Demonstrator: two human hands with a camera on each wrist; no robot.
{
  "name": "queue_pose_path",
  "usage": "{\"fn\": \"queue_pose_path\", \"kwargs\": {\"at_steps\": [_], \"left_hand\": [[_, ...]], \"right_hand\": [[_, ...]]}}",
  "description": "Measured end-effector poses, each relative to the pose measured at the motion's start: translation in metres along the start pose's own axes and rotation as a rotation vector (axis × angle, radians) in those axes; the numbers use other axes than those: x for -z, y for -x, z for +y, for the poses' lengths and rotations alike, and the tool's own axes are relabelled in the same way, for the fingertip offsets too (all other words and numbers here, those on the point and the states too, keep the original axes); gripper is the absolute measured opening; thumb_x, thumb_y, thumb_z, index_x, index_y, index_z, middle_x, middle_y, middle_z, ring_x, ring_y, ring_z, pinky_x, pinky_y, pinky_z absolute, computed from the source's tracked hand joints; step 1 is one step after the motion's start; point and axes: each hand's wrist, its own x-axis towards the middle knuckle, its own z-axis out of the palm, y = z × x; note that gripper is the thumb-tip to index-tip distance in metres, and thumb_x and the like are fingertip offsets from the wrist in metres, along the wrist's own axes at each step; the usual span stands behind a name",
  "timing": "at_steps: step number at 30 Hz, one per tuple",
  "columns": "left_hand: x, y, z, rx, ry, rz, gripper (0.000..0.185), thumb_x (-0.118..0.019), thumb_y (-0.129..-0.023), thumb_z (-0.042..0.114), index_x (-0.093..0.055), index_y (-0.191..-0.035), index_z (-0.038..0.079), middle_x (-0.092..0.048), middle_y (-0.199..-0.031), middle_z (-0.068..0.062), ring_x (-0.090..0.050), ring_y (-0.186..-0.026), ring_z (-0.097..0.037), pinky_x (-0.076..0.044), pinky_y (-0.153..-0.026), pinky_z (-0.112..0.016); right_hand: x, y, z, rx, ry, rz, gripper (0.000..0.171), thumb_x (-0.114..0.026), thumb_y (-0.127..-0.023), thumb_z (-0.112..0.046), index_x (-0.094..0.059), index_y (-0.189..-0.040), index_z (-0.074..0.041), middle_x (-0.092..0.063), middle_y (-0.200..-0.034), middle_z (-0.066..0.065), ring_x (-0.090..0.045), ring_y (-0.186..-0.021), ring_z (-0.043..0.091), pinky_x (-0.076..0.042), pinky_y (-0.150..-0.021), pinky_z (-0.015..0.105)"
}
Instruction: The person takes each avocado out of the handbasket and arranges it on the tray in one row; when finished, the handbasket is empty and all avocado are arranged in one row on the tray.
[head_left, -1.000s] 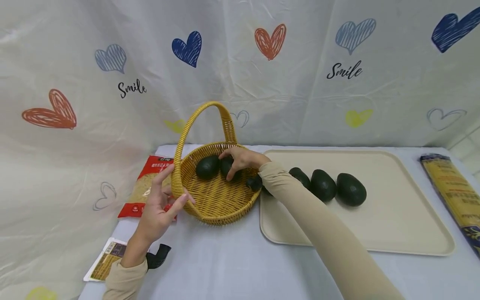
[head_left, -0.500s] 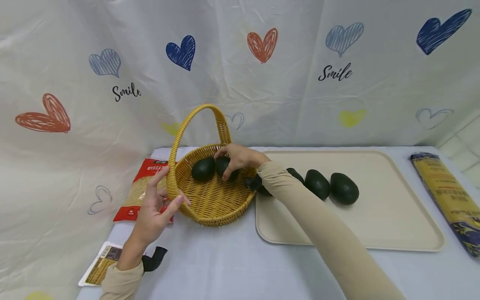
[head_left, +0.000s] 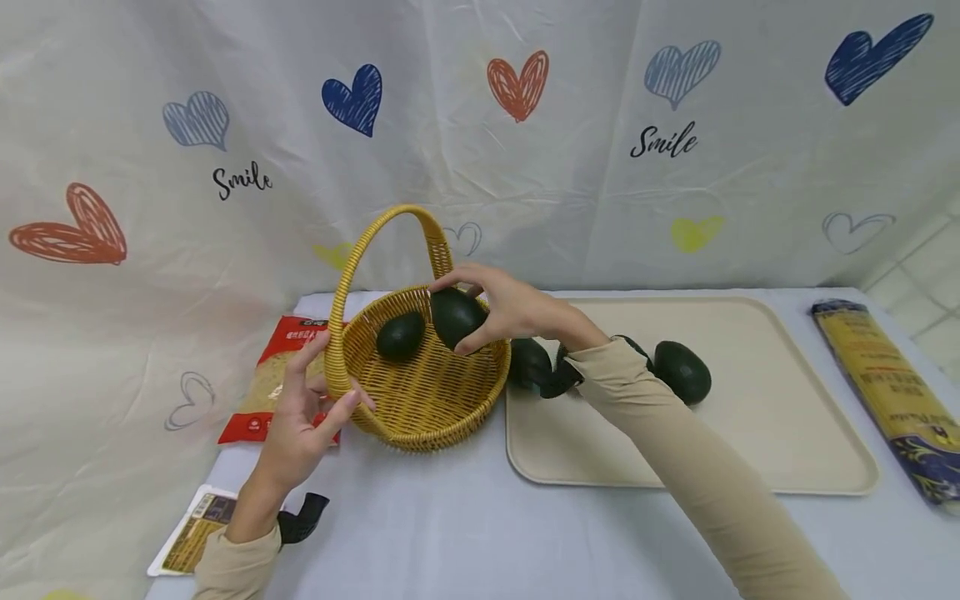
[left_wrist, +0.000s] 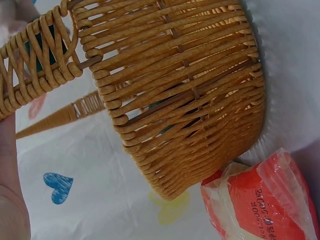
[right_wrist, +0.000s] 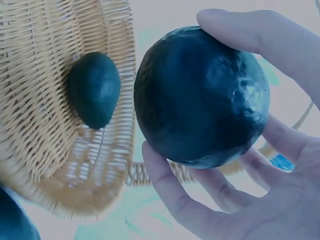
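Note:
My right hand (head_left: pixel 517 310) grips a dark green avocado (head_left: pixel 456 319) at the right rim of a yellow woven basket (head_left: pixel 420 404). In the right wrist view, thumb and fingers spread around this avocado (right_wrist: pixel 200 100), which hides part of the basket behind it. A second avocado (head_left: pixel 400 336) lies inside the basket at the back left. My left hand (head_left: pixel 300 417) holds the lower left end of the basket's arched handle (head_left: pixel 341 333), thumb in front and other fingers behind. The left wrist view shows the woven wall (left_wrist: pixel 185 100) up close, with only part of the hand at the left edge.
Right of the basket, a beige tray (head_left: pixel 780 417) bears several avocados, partly behind the right sleeve. A red bag of pasta (head_left: pixel 262 392) lies left of the basket, with a flat brown-and-white pack (head_left: pixel 191 533) nearer. At far right lies a long yellow pack (head_left: pixel 885 400).
The right hand has lifted the avocado from the basket floor, up and slightly right to the rim. My left hand stays at the handle. The view has shifted slightly.

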Motion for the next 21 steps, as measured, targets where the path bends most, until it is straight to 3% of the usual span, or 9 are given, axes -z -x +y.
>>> {"fn": "queue_pose_path", "kwargs": {"at_steps": [5, 9, 16, 18, 21], "left_hand": [[0.000, 0.000, 0.000, 0.010, -0.004, 0.006, 0.087, -0.056, -0.087, -0.023, -0.023, -0.162, 0.007, -0.073, -0.096, 0.009, -0.067, -0.083, -0.005, -0.044, -0.040, -0.027], [-0.001, -0.001, 0.000, 0.012, -0.009, 0.005, 0.087, -0.056, -0.087, -0.023, -0.023, -0.162, 0.007, -0.073, -0.097, 0.010, -0.068, -0.085, -0.005, -0.045, -0.042, -0.026], [-0.001, -0.001, 0.001, 0.014, -0.013, 0.010, 0.086, -0.055, -0.088, -0.023, -0.022, -0.162, 0.007, -0.073, -0.095, 0.009, -0.071, -0.094, -0.003, -0.054, -0.062, -0.017], [-0.002, 0.000, 0.000, 0.012, -0.009, 0.011, 0.086, -0.055, -0.088, -0.023, -0.022, -0.162, 0.007, -0.074, -0.095, 0.009, -0.071, -0.093, -0.004, -0.054, -0.061, -0.017], [-0.002, 0.001, -0.001, 0.000, 0.005, 0.006, 0.086, -0.055, -0.087, -0.024, -0.022, -0.161, 0.006, -0.074, -0.095, 0.009, -0.071, -0.090, -0.004, -0.052, -0.055, -0.019]], "right_hand": [[0.013, 0.041, 0.007, 0.010, -0.034, 0.067, 0.078, -0.094, -0.075, -0.010, -0.058, -0.145, -0.012, -0.050, -0.150, 0.005, -0.054, -0.126, 0.031, -0.056, -0.094, 0.052], [0.028, 0.078, 0.023, -0.043, -0.049, 0.143, 0.080, -0.093, -0.076, -0.008, -0.056, -0.147, -0.012, -0.049, -0.151, 0.007, -0.052, -0.125, 0.032, -0.054, -0.096, 0.057], [0.060, 0.151, 0.049, -0.164, -0.020, 0.304, 0.080, -0.092, -0.078, -0.006, -0.057, -0.148, -0.019, -0.052, -0.147, -0.004, -0.052, -0.122, 0.023, -0.053, -0.098, 0.051], [0.068, 0.174, 0.054, -0.212, 0.025, 0.343, 0.081, -0.093, -0.077, -0.006, -0.057, -0.148, -0.021, -0.053, -0.146, -0.007, -0.052, -0.122, 0.018, -0.053, -0.101, 0.044], [0.079, 0.210, 0.063, -0.262, 0.061, 0.386, 0.083, -0.091, -0.078, -0.005, -0.055, -0.151, -0.021, -0.052, -0.147, -0.006, -0.051, -0.121, 0.014, -0.050, -0.099, 0.024]]}}
